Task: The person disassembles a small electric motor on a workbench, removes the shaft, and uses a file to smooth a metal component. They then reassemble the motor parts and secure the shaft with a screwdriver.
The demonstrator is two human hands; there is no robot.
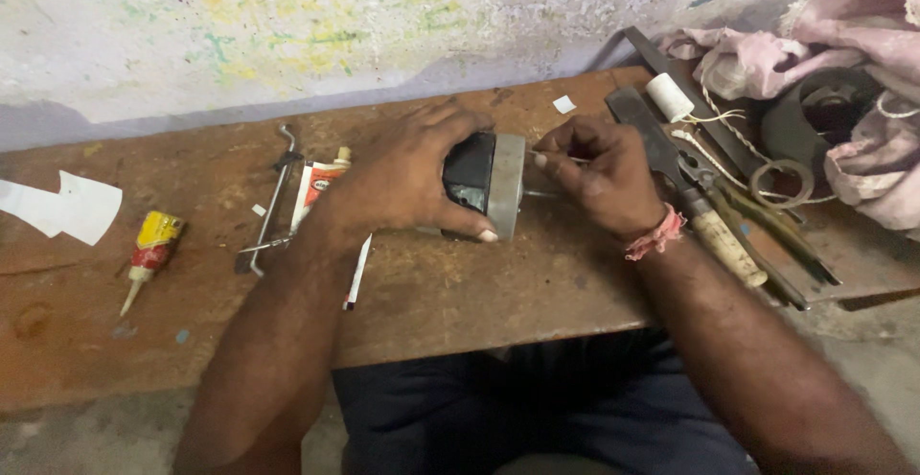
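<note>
Head view looks down on a rusty-brown workbench (460, 293) where the left hand (407, 183) is wrapped over a small motor-like part (484, 183) — a black body with a grey metal end plate — lying on its side near the middle of the bench, thumb pressed against the lower rim of the plate. The right hand (599, 173) sits just beside that plate, its fingertips pinched narrow on a thin metal pin or wire (565, 159) that points in at the plate's face; what the tip meets there is too small to tell. To do this well, I judge the left grip should stay firm so the round body cannot roll on the wood, while the right hand works the thin piece with small, straight pushes rather than sideways levering, since a slender pin will likely bend or slip off a smooth plate. Keeping the wrist low on the bench would steady the pinch. Off to the right lie a wooden-handled file (704, 216), pliers (767, 221), a spool of white thread (668, 97) and a pink cloth (843, 53) — near, but not touching the hands. To the left are a bent metal rod (273, 202), a white tube of paste (316, 187) partly under the left wrist, and a small yellow glue bottle (149, 250) well apart
</note>
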